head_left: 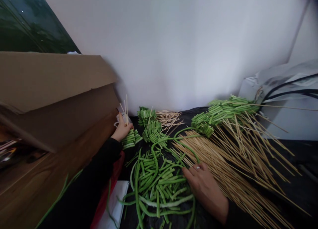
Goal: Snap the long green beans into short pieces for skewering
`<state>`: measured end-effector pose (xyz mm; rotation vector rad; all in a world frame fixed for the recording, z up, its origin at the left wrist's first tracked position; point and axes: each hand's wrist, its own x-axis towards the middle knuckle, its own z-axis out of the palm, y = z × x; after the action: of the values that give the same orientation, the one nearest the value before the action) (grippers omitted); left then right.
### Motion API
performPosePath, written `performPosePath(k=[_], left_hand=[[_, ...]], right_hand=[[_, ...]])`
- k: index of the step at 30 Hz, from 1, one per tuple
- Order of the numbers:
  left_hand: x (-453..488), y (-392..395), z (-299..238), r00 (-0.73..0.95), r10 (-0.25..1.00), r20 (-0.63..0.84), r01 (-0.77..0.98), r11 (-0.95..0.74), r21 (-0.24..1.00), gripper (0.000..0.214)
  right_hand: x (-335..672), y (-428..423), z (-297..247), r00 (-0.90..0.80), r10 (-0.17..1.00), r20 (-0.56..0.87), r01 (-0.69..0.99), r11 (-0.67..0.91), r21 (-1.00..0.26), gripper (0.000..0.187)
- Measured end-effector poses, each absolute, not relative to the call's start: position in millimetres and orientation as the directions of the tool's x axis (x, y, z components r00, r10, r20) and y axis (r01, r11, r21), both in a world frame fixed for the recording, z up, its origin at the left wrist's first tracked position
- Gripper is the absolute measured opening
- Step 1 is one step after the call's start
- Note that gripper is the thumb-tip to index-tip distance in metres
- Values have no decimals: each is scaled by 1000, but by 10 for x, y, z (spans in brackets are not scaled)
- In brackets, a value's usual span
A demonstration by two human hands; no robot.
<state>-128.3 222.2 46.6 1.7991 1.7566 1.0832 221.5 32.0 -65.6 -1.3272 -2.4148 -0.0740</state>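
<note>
While the left hand (121,128) pinches skewers (127,110), thumb and fingers closed around them, just above a row of beans (129,141) by the black sheet's (192,114) left edge, the right hand (205,187) bends its fingers at the loose beans (172,181) toward the near edge; whether they grip one cannot be told. Pinching close to the row should keep the sticks parallel, and slow, straight pushing should spare the pieces from splitting.

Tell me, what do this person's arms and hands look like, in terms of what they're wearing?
Both arms wear dark, seemingly black long sleeves: the left sleeve and the right sleeve. The left hand and right hand are ungloved. A pale ring circles one right finger.
</note>
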Motion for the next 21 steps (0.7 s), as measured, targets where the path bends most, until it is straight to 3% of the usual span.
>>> performPosePath(k=[3, 5, 15, 21], left_hand=[[-1092, 2248, 403, 40, 982, 184, 709, -157, 687, 47], [-984, 2269, 334, 100, 984, 149, 753, -172, 635, 38], [-794, 2322, 45, 108, 976, 190, 934, -165, 318, 26], [-924, 2235, 255, 90, 974, 207, 981, -123, 152, 28]], right_hand=[[2207, 316, -654, -476, 803, 359, 828, 547, -126, 22], [2201, 313, -647, -469, 808, 357, 833, 539, -127, 21], [2208, 309, -614, -468, 823, 322, 832, 533, -153, 18], [2199, 314, -635, -460, 820, 340, 839, 527, -135, 19]])
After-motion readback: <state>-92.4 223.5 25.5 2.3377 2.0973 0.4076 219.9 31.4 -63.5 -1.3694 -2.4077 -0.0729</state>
